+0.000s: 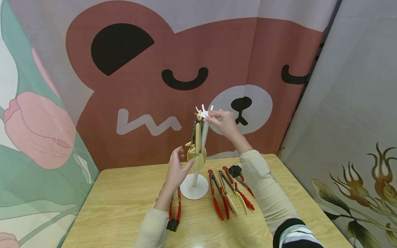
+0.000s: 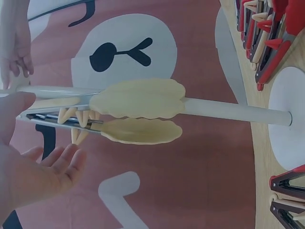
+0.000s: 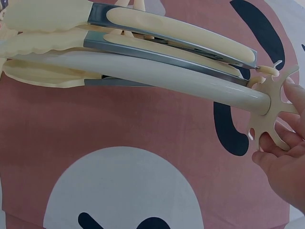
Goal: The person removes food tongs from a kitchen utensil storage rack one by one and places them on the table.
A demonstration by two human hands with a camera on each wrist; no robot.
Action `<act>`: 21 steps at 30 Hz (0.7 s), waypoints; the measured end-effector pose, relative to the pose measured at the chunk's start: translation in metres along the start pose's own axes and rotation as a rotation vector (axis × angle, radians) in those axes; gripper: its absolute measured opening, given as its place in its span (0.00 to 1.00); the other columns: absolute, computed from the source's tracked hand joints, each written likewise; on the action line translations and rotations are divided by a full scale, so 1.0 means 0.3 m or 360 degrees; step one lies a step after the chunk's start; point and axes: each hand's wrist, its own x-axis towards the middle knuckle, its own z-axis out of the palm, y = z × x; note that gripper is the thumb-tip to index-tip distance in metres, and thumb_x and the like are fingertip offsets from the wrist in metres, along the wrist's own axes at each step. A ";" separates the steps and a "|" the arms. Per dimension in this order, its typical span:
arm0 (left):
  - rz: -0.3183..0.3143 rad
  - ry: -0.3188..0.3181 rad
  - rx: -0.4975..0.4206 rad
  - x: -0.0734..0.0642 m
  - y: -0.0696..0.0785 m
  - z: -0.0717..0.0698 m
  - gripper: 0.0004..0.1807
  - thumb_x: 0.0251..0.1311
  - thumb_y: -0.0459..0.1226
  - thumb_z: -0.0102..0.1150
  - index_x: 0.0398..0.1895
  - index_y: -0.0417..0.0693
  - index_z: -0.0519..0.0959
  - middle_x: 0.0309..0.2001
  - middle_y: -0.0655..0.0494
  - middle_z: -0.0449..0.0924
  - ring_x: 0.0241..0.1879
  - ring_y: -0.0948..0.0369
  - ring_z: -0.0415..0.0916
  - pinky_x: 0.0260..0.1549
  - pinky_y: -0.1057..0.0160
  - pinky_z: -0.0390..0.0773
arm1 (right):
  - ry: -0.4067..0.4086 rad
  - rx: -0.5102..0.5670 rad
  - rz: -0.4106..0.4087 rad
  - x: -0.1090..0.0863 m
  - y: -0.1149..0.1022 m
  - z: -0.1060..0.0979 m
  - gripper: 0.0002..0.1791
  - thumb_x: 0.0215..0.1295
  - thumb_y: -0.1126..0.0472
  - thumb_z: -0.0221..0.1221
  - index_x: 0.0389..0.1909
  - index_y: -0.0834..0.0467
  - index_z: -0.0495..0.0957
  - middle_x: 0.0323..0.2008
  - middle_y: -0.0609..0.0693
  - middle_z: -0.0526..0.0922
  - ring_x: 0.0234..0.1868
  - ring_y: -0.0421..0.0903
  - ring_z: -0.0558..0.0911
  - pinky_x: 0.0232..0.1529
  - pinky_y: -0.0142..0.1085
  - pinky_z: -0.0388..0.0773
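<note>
A white stand [image 1: 204, 136] with a round base and a ring of hooks on top rises from the table. Several cream-tipped metal tongs [image 3: 181, 40] hang by their loops from its hooks, heads downward. My right hand [image 1: 227, 125] is up at the top of the stand, thumb and fingers pinching the white hook ring [image 3: 271, 107]. Lower down, my left hand [image 1: 176, 172] stands beside the hanging tongs with fingers spread and loosely bent. In the left wrist view its thumb lies close to the tongs' handles, and the cream scalloped heads [image 2: 138, 98] hang along the pole.
Right of the base lie red-tipped tongs [image 1: 218, 196], cream-tipped tongs [image 1: 229, 198] and more red ones near a black object [image 1: 235, 171]. Other red tongs [image 1: 179, 206] lie by my left forearm, with a black block [image 1: 172, 225] at their end. A bear-print curtain [image 1: 139, 100] hangs behind the table.
</note>
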 end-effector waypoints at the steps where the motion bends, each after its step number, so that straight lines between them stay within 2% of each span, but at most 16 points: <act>1: 0.0000 0.0001 -0.0009 0.003 0.000 0.003 0.31 0.51 0.35 0.61 0.57 0.35 0.61 0.49 0.40 0.67 0.48 0.45 0.67 0.39 0.46 0.71 | -0.0002 0.0004 0.0001 0.000 0.000 0.000 0.16 0.55 0.60 0.61 0.42 0.67 0.78 0.46 0.59 0.77 0.52 0.53 0.73 0.60 0.38 0.57; 8: -0.0033 -0.0024 0.0033 0.036 -0.015 0.028 0.36 0.50 0.36 0.63 0.60 0.33 0.58 0.55 0.36 0.63 0.51 0.45 0.65 0.48 0.49 0.67 | -0.0001 0.0006 -0.0001 -0.001 0.003 0.001 0.17 0.56 0.60 0.61 0.43 0.67 0.78 0.46 0.59 0.77 0.53 0.52 0.73 0.59 0.39 0.59; 14: -0.0101 -0.0030 0.0007 0.058 -0.033 0.046 0.39 0.49 0.36 0.64 0.61 0.33 0.56 0.56 0.35 0.62 0.53 0.44 0.64 0.48 0.48 0.67 | 0.0004 0.0001 -0.0011 -0.004 0.000 0.002 0.16 0.56 0.60 0.61 0.43 0.66 0.78 0.46 0.59 0.77 0.52 0.52 0.73 0.58 0.40 0.61; 21: -0.0117 -0.0065 0.0012 0.089 -0.042 0.059 0.40 0.48 0.38 0.65 0.62 0.35 0.56 0.56 0.37 0.63 0.53 0.46 0.64 0.48 0.51 0.68 | 0.0014 -0.0007 -0.0031 -0.002 0.002 0.004 0.17 0.55 0.60 0.61 0.43 0.67 0.78 0.46 0.59 0.77 0.52 0.52 0.74 0.58 0.40 0.60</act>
